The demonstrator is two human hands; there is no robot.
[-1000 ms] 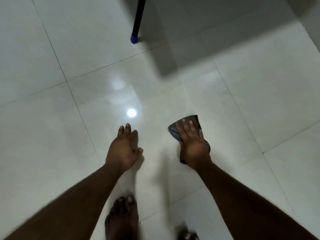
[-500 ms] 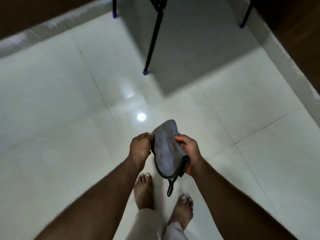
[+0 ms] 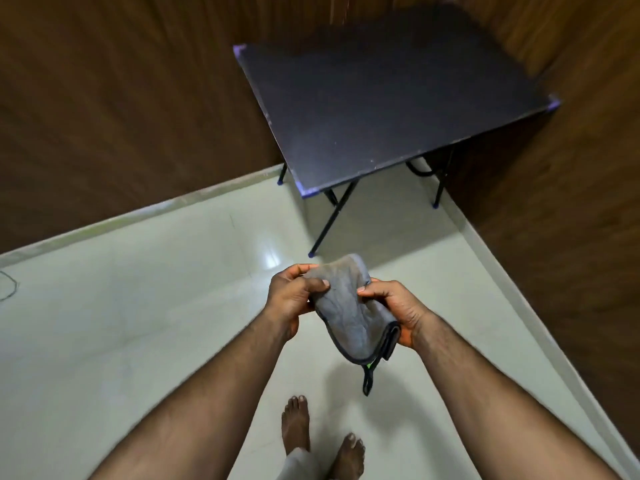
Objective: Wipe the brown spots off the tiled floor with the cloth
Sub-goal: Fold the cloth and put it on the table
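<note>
A folded grey cloth [image 3: 349, 313] with a dark hem and a small hanging loop is held up in front of me, well above the floor. My left hand [image 3: 291, 299] pinches its upper left edge. My right hand [image 3: 398, 310] grips its right side, with the folded layers in the palm. The pale tiled floor [image 3: 138, 323] lies below, glossy, with a light reflection near the table leg. I see no brown spots on the visible tiles.
A black folding table [image 3: 381, 109] with blue-capped legs stands in the far corner. Dark wood-panelled walls [image 3: 104, 116] run along the back and right. My bare feet [image 3: 298, 424] stand on the tiles below. A thin wire [image 3: 8, 282] lies at the far left.
A second ago my right hand pressed the cloth on the floor. It was lifted and taken in both hands, and the view has risen from the floor to the table and walls.
</note>
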